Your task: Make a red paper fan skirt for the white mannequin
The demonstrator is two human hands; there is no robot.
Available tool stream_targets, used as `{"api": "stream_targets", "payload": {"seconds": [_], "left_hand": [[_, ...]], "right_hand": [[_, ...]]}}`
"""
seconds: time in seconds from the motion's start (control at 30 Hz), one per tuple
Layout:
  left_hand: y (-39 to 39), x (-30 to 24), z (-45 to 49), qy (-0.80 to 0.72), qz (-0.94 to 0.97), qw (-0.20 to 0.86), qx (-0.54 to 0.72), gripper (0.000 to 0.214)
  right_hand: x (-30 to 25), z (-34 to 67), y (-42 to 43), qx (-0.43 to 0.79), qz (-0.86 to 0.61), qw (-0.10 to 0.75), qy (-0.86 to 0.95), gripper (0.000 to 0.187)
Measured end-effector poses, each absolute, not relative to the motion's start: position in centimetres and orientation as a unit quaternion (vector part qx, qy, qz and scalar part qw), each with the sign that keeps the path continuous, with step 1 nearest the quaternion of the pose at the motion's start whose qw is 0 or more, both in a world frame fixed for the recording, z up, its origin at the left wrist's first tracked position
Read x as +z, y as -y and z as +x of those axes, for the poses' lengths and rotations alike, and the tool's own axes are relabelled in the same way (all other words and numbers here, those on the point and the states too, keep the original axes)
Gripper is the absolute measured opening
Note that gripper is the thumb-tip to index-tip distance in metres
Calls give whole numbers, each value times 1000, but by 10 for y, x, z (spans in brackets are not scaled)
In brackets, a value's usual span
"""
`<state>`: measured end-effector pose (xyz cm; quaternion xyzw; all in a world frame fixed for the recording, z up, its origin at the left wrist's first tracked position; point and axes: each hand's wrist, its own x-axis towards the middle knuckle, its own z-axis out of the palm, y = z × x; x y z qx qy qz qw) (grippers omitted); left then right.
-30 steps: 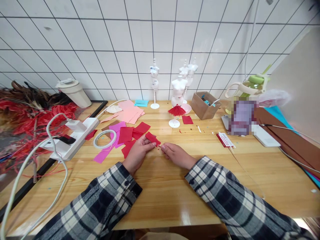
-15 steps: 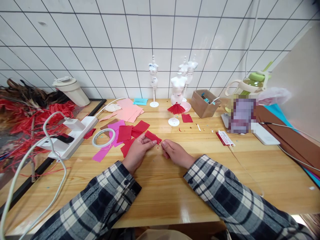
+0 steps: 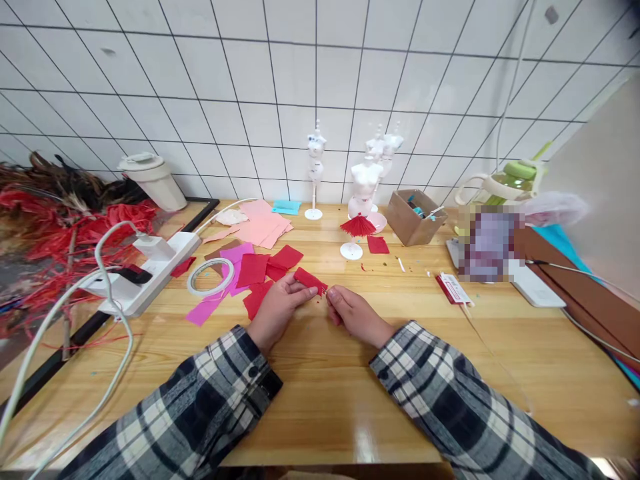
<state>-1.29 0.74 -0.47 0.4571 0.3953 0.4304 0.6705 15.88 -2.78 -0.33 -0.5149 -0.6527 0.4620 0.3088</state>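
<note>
My left hand (image 3: 277, 312) is closed on a small red crepe paper piece (image 3: 310, 280), pinching its near edge between thumb and fingers. At the right end of that paper, my right hand (image 3: 354, 313) is closed in a pinch, its fingertips by the frayed edge; whatever is between them is too small to make out. Tiny red crumbs lie on the table just below. Several more red crepe pieces (image 3: 253, 269) lie beside and behind my left hand. Beyond my hands stands a white mini dress form (image 3: 367, 179) wearing a fringed red paper skirt (image 3: 358, 225).
Left of the papers are double-sided tape (image 3: 193, 285) and a power strip (image 3: 163, 277) with looping cables. Pink paper (image 3: 263, 223), another dress form (image 3: 316, 167) and a cardboard box (image 3: 413, 223) stand or lie toward the tiled wall. A red-and-white packet (image 3: 454, 288) is on the right.
The whole view has shifted slightly, so things sit a little lower and further right. Both hands keep nearly the same pose at the red paper.
</note>
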Motion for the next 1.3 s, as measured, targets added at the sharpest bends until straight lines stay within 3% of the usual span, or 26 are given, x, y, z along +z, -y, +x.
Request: {"api": "stream_targets", "payload": {"seconds": [1.3], "left_hand": [[-8,-5,-11,-386,460,668,439,27]], "right_hand": [[-3,160,28,475,-516,309,642,36]]}}
